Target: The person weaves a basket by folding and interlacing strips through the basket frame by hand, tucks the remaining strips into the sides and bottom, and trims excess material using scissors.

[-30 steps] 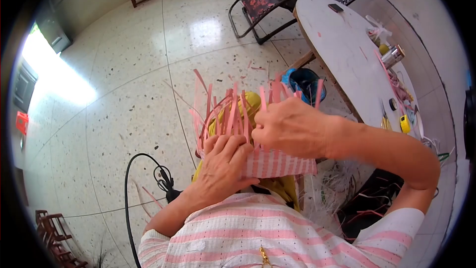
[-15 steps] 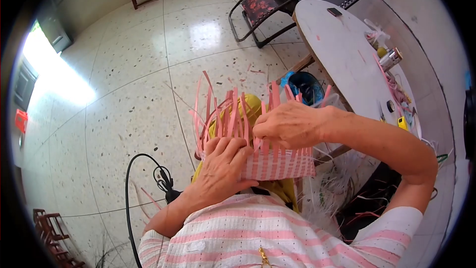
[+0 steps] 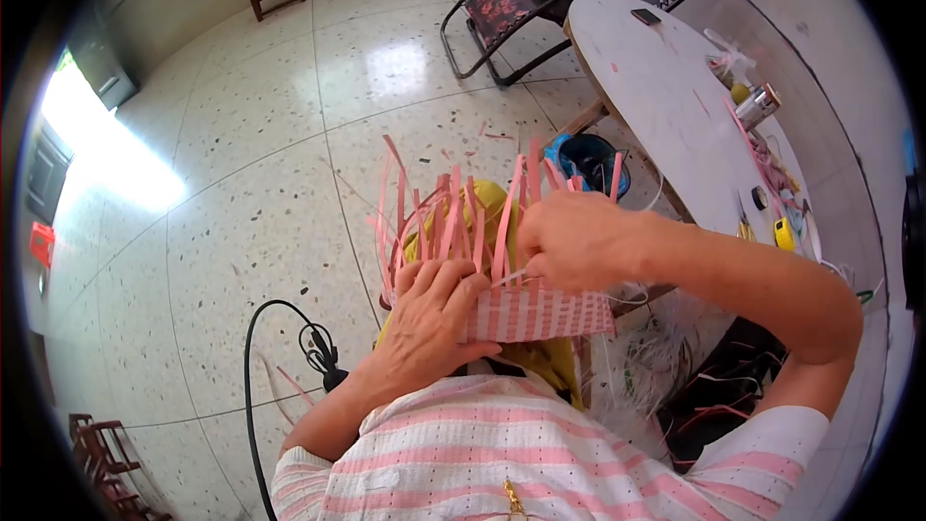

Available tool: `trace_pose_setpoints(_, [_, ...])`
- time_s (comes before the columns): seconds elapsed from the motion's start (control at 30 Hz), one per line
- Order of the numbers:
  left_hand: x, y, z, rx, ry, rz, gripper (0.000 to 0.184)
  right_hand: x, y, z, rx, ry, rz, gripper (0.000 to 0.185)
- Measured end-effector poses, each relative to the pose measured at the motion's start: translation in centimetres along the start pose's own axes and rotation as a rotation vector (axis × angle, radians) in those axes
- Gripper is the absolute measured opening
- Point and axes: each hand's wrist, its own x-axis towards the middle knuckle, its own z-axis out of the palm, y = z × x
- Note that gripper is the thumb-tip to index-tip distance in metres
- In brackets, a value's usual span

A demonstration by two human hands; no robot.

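A pink and white woven piece (image 3: 540, 315) lies across my lap, with loose pink strips (image 3: 453, 222) standing up from its far edge. My left hand (image 3: 434, 309) is closed on the left part of the weave, thumb at the near side and fingers over the top edge. Just right of it, my right hand (image 3: 569, 241) is pinched on a thin white strip (image 3: 509, 278) that runs along the top of the weave toward my left fingers. Yellow-green cloth (image 3: 489, 201) shows behind and under the piece.
To the right, a white table (image 3: 656, 96) bears a phone, a can, scissors and a yellow tape measure. A blue-lined bin (image 3: 590, 162) stands beside it. A folding chair (image 3: 506, 10) is beyond. A black cable (image 3: 249, 396) lies at left; strip scraps (image 3: 656, 357) lie at lower right.
My right hand has moved slightly right, away from my left hand, and the white strip between them now shows. Upright pink strips near it have shifted. My left hand stays in place.
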Motion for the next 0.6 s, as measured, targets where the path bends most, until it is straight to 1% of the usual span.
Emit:
trace_pose_setpoints(0.07, [0.0, -0.2, 0.0, -0.001, 0.002, 0.002, 0.078, -0.3, 1.8, -0.5, 0.593, -0.384, 0.323, 0.019])
trace_pose_setpoints(0.1, [0.1, -0.3, 0.0, -0.005, 0.007, 0.007, 0.077, -0.8, 2.7, 0.1, 0.589, -0.385, 0.323, 0.019])
trace_pose_setpoints(0.17, [0.1, -0.4, 0.0, -0.01, 0.019, 0.008, 0.077, -2.1, 4.4, 1.9, 0.766, -0.405, 0.423, 0.02])
trace_pose_setpoints(0.2, [0.2, -0.5, 0.0, -0.008, 0.021, 0.022, 0.076, -2.7, 4.6, 2.4, 0.761, -0.409, 0.421, 0.02])
trace_pose_setpoints(0.27, [0.3, -0.7, -0.1, -0.008, 0.022, 0.035, 0.075, -4.1, 4.3, 3.4, 0.924, -0.274, 0.274, 0.021])
trace_pose_setpoints(0.3, [0.3, -1.1, 0.0, -0.004, 0.04, 0.035, 0.074, -4.5, 3.6, 3.7, 0.924, -0.275, 0.274, 0.021])
trace_pose_setpoints(0.37, [0.4, -1.2, -0.1, -0.001, 0.052, 0.039, 0.073, -5.3, 2.4, 3.9, 1.188, -0.142, 0.333, 0.019])
trace_pose_setpoints(0.4, [0.4, -0.9, -0.3, 0.01, 0.044, 0.047, 0.071, -5.5, 2.3, 4.0, 1.193, -0.139, 0.335, 0.019])
trace_pose_setpoints(0.47, [0.4, -0.9, -0.4, 0.026, 0.031, 0.059, 0.068, -5.8, 2.3, 4.1, 1.257, -0.2, 0.377, 0.019])
trace_pose_setpoints(0.53, [0.5, -1.2, -0.3, 0.038, -0.002, 0.053, 0.076, -5.8, 2.4, 4.3, 1.236, -0.199, 0.371, 0.02])
trace_pose_setpoints(0.6, [0.8, -0.1, -0.7, 0.081, 0.027, 0.05, 0.077, -5.9, 2.6, 4.4, 1.213, -0.198, 0.368, 0.021])
